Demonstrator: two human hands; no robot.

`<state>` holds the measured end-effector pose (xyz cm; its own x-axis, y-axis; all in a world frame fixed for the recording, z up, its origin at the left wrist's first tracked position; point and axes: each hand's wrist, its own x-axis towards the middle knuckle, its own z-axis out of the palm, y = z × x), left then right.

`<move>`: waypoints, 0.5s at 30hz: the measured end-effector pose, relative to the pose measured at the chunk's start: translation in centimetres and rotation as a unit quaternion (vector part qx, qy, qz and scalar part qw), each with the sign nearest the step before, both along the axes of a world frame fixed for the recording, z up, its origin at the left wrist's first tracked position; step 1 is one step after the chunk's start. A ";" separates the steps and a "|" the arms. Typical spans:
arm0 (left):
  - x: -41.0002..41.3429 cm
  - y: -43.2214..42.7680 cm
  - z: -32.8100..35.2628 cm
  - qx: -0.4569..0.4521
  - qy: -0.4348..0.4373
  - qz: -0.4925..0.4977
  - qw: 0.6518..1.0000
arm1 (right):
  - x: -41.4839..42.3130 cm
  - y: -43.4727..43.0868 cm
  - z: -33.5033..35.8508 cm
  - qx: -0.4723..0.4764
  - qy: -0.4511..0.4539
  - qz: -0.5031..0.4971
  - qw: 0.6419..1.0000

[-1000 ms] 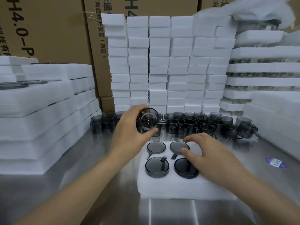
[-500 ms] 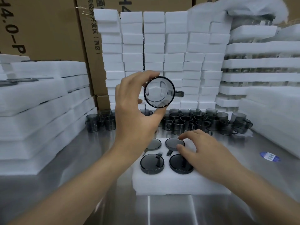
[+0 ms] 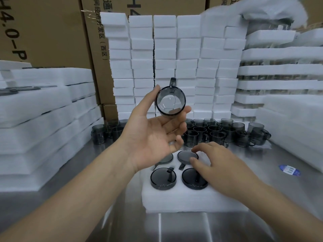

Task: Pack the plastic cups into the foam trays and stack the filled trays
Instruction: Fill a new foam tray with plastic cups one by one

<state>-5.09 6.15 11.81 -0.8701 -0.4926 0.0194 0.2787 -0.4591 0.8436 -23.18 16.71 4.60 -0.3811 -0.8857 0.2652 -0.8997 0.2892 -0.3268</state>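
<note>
**Q:** State the pose and grip of the left hand.
**A:** The left hand (image 3: 150, 137) is raised, forearm angled up from the lower left, palm turned toward the camera; it pinches a grey see-through cup (image 3: 170, 100) by the rim between the thumb (image 3: 155, 89) and the tips of the first fingers; the other fingers are loosely bent below the cup and hold nothing.

**Q:** How does the cup sit in that grip?
**A:** On its side, one round end facing the camera; the handle points up, away from the palm; the cup is in the air and touches only the fingertips.

**Q:** And the right hand?
**A:** The right hand (image 3: 223, 166) lies palm down, below and to the right of the grip; its fingers are relaxed and spread; the fingertips rest on the far right one of four cups (image 3: 163, 178) seated upside down in the foam tray (image 3: 192, 201); it grasps nothing.

**Q:** What lies around the grip?
**A:** The tray sits on the steel table (image 3: 192, 227) directly beneath the grip; loose cups (image 3: 218, 133) stand clustered behind the tray, below the held cup; a wall of foam blocks (image 3: 166, 49) rises behind it.
</note>
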 end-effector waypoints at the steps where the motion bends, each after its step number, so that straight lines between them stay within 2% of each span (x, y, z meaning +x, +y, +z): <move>1: 0.0 0.0 -0.1 0.001 0.005 -0.001 1.000 | 0.0 0.0 0.0 0.000 0.000 0.001 1.000; 6: -0.1 -0.3 -0.5 -0.009 0.038 -0.022 0.999 | 0.0 0.0 0.0 -0.003 0.003 0.003 1.000; 15: -0.1 -0.8 -0.9 -0.062 0.115 -0.122 0.984 | 0.0 0.1 0.0 -0.003 0.005 0.009 1.000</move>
